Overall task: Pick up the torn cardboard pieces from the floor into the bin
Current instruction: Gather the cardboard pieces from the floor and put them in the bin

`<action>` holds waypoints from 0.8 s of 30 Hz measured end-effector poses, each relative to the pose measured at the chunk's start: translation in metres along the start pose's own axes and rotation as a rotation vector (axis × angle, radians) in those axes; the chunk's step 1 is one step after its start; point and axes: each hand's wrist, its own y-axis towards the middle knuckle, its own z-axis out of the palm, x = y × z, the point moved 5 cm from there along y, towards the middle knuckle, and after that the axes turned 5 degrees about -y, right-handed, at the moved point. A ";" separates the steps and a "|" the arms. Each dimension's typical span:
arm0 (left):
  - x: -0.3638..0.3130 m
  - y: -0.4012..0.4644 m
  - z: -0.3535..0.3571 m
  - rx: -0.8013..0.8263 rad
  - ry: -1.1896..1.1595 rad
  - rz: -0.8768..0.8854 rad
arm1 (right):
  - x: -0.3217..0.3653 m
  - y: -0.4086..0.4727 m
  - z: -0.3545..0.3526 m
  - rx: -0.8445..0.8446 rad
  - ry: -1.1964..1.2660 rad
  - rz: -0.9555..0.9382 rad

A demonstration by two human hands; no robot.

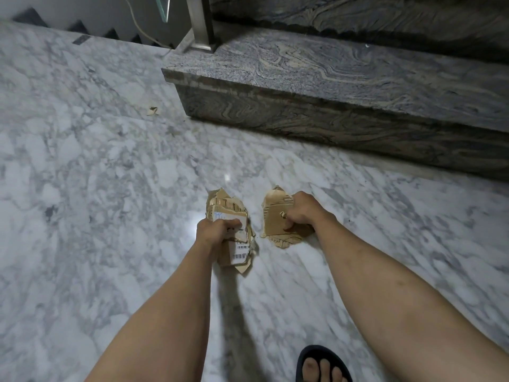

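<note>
**Desk:** What fills the frame?

**Photographer:** A white, grey-veined marble floor [82,175], seen from above. A dark, swirl-patterned stone step [330,73] rises at upper right, with a metal post [202,23] standing at its far left corner.

**Desk:** And the person?

**Photographer:** Two bare forearms reach down toward the middle of the floor. The left hand [213,228] is curled tight round a wad of torn cardboard [231,204], several brown pieces bunched together. A white label [239,255] with a barcode shows on the lower part. Just beside it, the right hand [303,210] grips a single brown cardboard piece [275,216], fingers curled round its right edge.

**Desk:** Is that piece off the floor?

**Photographer:** Its lower edge is at or just above the marble; I cannot tell which.

**Desk:** Anything smaller?

**Photographer:** A dark sandal [311,354], toes showing, at the bottom edge right of centre. One small scrap [152,110] of cardboard lies alone on the floor, well apart from both hands, up left near the step's corner.
</note>
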 end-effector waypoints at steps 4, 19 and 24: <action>0.004 0.000 0.002 0.011 0.008 0.000 | 0.007 -0.001 0.000 -0.035 -0.048 0.012; 0.012 0.005 0.001 0.019 0.019 -0.013 | 0.009 0.004 0.004 0.026 -0.037 -0.008; 0.018 0.002 0.000 0.025 0.019 -0.016 | -0.001 -0.003 0.002 0.048 0.057 0.022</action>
